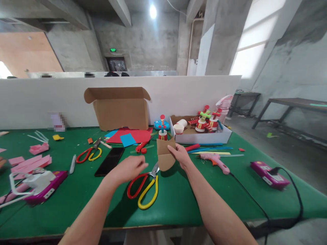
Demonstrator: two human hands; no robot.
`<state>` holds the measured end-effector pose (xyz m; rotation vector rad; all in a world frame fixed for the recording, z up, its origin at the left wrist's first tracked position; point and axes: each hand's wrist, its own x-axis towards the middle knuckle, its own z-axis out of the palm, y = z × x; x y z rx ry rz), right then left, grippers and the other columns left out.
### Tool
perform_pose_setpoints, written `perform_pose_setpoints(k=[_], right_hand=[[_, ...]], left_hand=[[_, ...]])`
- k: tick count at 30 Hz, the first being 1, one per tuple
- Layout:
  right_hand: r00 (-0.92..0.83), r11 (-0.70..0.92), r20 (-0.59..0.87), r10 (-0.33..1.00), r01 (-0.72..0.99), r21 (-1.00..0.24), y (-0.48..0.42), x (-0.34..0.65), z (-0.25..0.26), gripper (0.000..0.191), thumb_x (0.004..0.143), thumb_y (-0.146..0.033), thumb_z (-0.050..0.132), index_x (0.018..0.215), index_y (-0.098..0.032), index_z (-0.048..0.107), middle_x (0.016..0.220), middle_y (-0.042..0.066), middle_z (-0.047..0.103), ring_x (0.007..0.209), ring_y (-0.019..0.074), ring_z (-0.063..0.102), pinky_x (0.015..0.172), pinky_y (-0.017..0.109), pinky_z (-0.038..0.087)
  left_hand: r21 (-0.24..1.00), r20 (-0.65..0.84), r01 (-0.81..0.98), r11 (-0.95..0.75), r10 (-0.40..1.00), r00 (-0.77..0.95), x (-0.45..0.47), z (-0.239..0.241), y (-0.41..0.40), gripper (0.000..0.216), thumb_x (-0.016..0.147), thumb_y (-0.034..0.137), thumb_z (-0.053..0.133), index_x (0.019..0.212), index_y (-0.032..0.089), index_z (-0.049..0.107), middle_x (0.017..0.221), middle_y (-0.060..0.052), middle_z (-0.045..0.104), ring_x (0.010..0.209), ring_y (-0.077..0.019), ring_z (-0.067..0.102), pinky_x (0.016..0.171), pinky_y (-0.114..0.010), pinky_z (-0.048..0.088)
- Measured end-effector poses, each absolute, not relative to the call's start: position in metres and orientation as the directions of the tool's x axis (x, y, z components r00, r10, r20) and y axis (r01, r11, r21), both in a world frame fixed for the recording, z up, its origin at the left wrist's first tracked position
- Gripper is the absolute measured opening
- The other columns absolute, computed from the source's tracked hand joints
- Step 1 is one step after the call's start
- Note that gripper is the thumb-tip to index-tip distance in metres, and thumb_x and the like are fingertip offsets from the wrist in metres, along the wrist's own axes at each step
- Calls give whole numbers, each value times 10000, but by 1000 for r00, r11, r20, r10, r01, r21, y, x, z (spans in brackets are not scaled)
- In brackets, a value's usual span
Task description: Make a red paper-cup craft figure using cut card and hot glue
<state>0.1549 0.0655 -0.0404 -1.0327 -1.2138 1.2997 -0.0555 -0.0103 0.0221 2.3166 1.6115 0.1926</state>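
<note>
My right hand point(182, 156) pinches a piece of brown cardboard point(165, 157) between thumb and fingers; its lower edge is rounded, a crease runs across it and its top is uneven. My left hand point(132, 167) hovers over the table left of it, fingers curled in, and nothing shows in them. Below and between both hands lie scissors point(147, 187) with one red and one yellow handle; the cardboard covers part of their blades. Just behind the cardboard stands a small figure point(162, 132) with a red disc on top and a red and white cup body.
A white box point(204, 139) holds similar figures and paper cups. A pink glue gun point(216, 161) trails its cord rightward, near a purple power strip point(270, 175). Leftward lie a black phone point(110, 161), more scissors point(90, 152) and red sheets point(135, 136). An open cardboard box point(122, 114) stands behind.
</note>
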Motion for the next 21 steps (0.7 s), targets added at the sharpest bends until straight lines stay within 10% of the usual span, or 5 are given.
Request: perform_pose_setpoints(k=[4,9,18,21], right_hand=[[-52,85,90,995,-106,-991,65,157,-38,413,590,-441,751,897,-180,658,928,47,715,863,231,646,749,342,504],[-155,-5,41,987,-287,-958,67,163,-35,425,601,-516,715,871,-194,654,880,35,719,859,224,656,757,332,505],[-173,-47,25,985,-399,-916,62,175,-21,365,544,-422,795,779,-200,626,760,-8,705,660,164,640,629,271,496],[-220,-66,14,975,-349,-935,60,173,-21,363,550,-433,789,774,-191,637,738,-5,700,646,151,629,608,249,482]], left_hand=[[90,-216,958,-273,933,286,-40,1,-52,343,789,327,488,1100,186,505,1033,-123,617,928,-269,594,747,-336,434],[90,-201,981,-169,962,184,-35,-14,-60,439,700,95,425,1123,209,442,987,-98,628,885,-256,619,674,-307,423],[772,-72,629,93,996,-59,-94,-20,-58,468,676,280,507,1122,200,386,651,47,511,544,-139,542,502,-228,399],[821,-102,560,111,994,-48,-93,-16,-61,488,707,427,500,1124,197,397,543,86,437,368,-111,432,388,-220,346]])
